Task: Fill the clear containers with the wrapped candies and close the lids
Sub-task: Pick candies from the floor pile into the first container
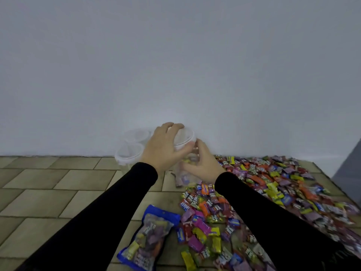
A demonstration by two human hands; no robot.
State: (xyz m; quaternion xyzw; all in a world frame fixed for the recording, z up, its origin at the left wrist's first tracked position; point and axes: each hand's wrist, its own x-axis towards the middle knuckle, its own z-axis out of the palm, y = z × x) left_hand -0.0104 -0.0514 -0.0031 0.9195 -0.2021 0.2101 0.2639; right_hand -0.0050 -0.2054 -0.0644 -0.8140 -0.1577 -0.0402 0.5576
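Support: tiled floor, tan brick-pattern tiles, meeting a white wall at far edge. Wrapped candies spread loose over right side, near to far. Blue candy bag lies near centre. Clear lidded containers stand far centre by the wall.

A plain pale grey-white wall fills the upper half of the view, smooth and bare, lit evenly by soft, dim, slightly cool light with no hard shadows. It meets a tiled floor along a straight line that runs across the middle of the view. The floor is laid with rectangular tiles in beige and olive-tan, set in a staggered brick pattern with thin dark grout lines between them. At the far right edge, a darker grey surface slants away from the pale wall, where the room appears to turn a corner.
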